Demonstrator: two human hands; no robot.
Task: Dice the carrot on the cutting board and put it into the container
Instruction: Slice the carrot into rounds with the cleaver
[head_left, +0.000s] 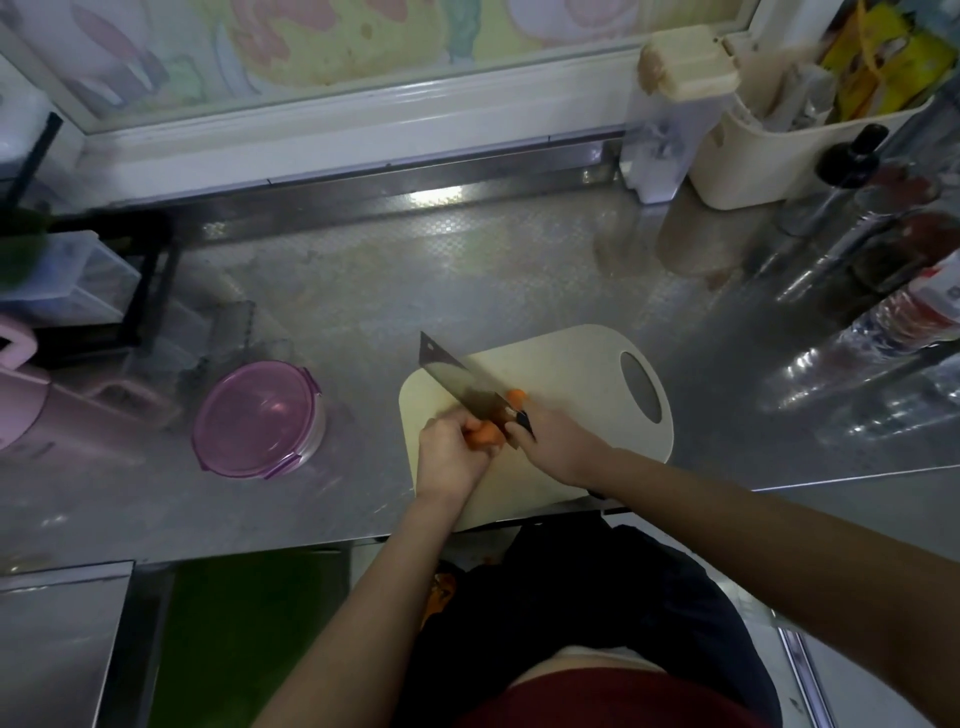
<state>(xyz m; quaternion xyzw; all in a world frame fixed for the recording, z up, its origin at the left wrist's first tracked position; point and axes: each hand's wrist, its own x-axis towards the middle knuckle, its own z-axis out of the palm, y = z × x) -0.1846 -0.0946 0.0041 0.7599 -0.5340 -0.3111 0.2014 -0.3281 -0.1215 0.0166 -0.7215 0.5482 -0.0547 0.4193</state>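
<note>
The left hand (451, 458) curls around the orange carrot (485, 435) on the cream plastic cutting board (571, 374), while the right hand (558, 449) grips the handle of a broad steel cleaver (462, 382) slanting across it. Further left on the steel bench (467, 270) sits the round purple-lidded container (260, 418), well apart from the board.

dark red top (613, 699) above a black garment (587, 597).

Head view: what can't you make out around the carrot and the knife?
The carrot: head view; the knife and the left hand cover its middle, so cuts can't be counted.
The knife's handle: head view; mostly hidden inside the right hand.
The container: head view; its tinted lid and blur hide the inside.
</note>
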